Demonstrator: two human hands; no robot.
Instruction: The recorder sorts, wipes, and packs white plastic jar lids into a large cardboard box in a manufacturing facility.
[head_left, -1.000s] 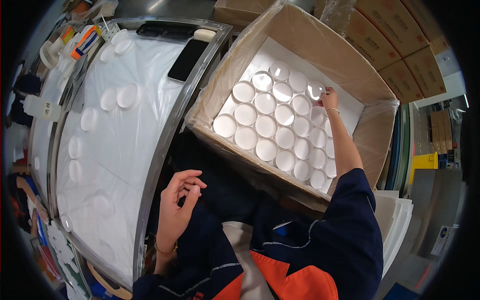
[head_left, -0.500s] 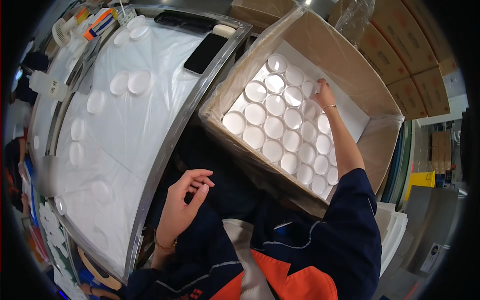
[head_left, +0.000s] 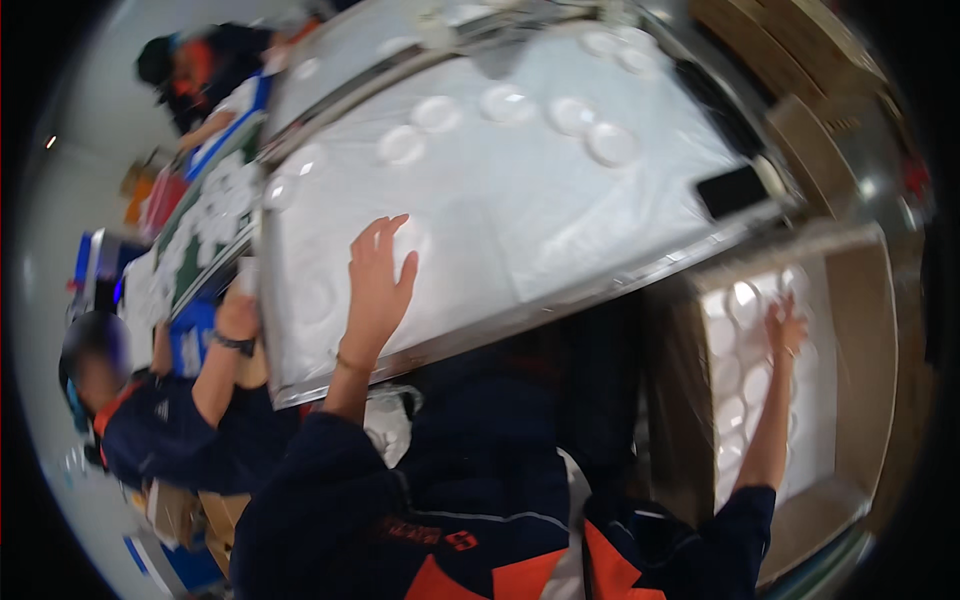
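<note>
My left hand [head_left: 378,275] reaches over the near left part of the sheet-covered table [head_left: 560,235], its fingers stretched out and apart, holding nothing. Just beyond its fingertips lies a faint round shape, too blurred to make out. Farther back, shallow round white dishes [head_left: 437,114] are spread across the sheet. On the right my right hand [head_left: 787,325] is down inside a cardboard box [head_left: 865,330]. Its fingers look spread over round white dishes [head_left: 757,384] set in rows on a white layer; motion blur softens them, and nothing shows in the grip.
A black phone [head_left: 731,191] lies at the table's right corner, with a dark tray [head_left: 716,108] behind it. Close on my left a co-worker [head_left: 190,420] reaches toward the table's left end. Another person [head_left: 205,75] is at the far left. More cartons [head_left: 800,45] stand at the back right.
The view has swung left, showing the co-workers. My left hand has moved from in front of my body to over the table and its fingers have straightened. My right hand stays in the box.
</note>
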